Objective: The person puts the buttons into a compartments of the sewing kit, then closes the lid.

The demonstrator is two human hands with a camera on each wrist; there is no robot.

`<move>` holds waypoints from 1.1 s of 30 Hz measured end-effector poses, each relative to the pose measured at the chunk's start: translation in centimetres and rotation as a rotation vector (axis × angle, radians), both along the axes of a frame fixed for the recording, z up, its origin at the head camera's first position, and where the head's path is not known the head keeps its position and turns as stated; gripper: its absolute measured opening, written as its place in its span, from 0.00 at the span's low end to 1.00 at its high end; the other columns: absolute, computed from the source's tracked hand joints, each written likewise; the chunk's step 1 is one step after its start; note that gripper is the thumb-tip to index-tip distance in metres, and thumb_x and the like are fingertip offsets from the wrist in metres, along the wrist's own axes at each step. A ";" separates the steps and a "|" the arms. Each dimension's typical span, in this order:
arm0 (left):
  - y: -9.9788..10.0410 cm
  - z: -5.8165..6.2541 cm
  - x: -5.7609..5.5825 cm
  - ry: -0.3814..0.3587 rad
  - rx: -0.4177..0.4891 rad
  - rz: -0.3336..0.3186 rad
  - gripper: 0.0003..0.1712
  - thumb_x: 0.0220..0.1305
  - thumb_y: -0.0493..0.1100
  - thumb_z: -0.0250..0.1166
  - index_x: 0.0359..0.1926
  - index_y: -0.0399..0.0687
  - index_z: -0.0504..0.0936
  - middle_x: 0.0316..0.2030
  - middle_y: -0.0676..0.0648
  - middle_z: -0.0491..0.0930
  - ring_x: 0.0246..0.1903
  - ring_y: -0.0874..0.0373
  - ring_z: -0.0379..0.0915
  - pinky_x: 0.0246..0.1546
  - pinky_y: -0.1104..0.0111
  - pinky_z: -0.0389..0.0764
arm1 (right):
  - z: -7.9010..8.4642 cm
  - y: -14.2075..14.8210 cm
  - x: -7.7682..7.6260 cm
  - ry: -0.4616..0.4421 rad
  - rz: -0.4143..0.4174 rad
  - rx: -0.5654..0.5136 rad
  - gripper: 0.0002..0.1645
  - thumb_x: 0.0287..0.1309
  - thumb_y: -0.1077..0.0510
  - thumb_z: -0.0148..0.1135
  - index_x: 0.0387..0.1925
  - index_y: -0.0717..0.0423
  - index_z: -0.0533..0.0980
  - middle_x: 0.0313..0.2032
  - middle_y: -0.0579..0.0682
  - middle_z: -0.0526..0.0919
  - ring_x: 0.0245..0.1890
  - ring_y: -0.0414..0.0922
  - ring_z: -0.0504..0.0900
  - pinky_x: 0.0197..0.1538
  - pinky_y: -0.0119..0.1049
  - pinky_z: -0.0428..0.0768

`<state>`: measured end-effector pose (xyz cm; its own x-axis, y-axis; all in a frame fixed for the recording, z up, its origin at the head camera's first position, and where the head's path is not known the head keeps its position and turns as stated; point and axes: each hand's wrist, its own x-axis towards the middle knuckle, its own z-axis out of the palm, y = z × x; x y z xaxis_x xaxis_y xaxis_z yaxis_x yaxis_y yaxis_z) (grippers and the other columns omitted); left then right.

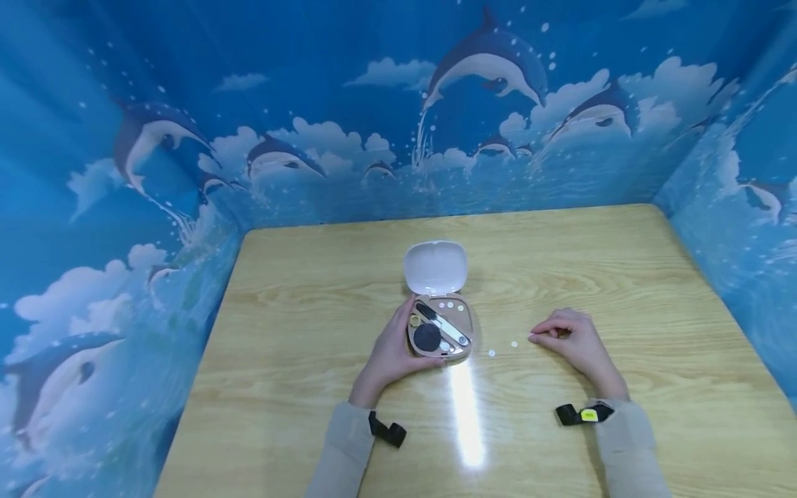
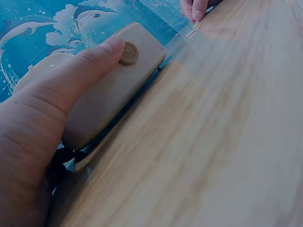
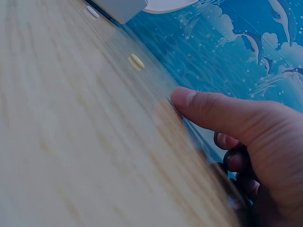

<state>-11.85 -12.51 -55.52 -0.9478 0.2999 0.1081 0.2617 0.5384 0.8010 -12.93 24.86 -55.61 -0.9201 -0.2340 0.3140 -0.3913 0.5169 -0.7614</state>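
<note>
A small beige sewing case stands with its white lid raised behind it. My left hand grips the case from its left side; the thumb lies along the front wall beside a round ribbed catch. Inside are a black disc, a silver tool with a black end, a gold ring and several small white buttons. To the right, my right hand holds thumb and forefinger together low over the table, a small white button showing at the tips.
Two loose white buttons lie between case and right hand, one button nearer the case and another button nearer the fingertips. The wood-patterned table is bordered at back and sides by a blue dolphin curtain.
</note>
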 end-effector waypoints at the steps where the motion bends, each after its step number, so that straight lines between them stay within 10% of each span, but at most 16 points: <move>1: 0.0 -0.1 0.1 0.002 -0.002 0.000 0.79 0.32 0.67 0.82 0.79 0.63 0.40 0.77 0.51 0.49 0.73 0.48 0.51 0.71 0.48 0.58 | 0.0 0.0 0.0 0.002 0.005 0.002 0.13 0.40 0.67 0.80 0.27 0.48 0.87 0.20 0.40 0.75 0.25 0.38 0.68 0.29 0.28 0.66; 33: -0.1 0.0 0.2 -0.017 -0.014 0.005 0.79 0.32 0.69 0.81 0.79 0.65 0.40 0.77 0.51 0.48 0.74 0.48 0.50 0.71 0.47 0.58 | -0.3 0.0 0.1 -0.043 -0.025 0.012 0.11 0.43 0.65 0.80 0.29 0.48 0.87 0.21 0.41 0.74 0.26 0.39 0.68 0.30 0.28 0.67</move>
<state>-11.67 -12.56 -55.52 -0.9511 0.2964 0.0873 0.2450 0.5509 0.7978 -12.86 24.83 -55.88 -0.9384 -0.2143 0.2712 -0.3451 0.5352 -0.7710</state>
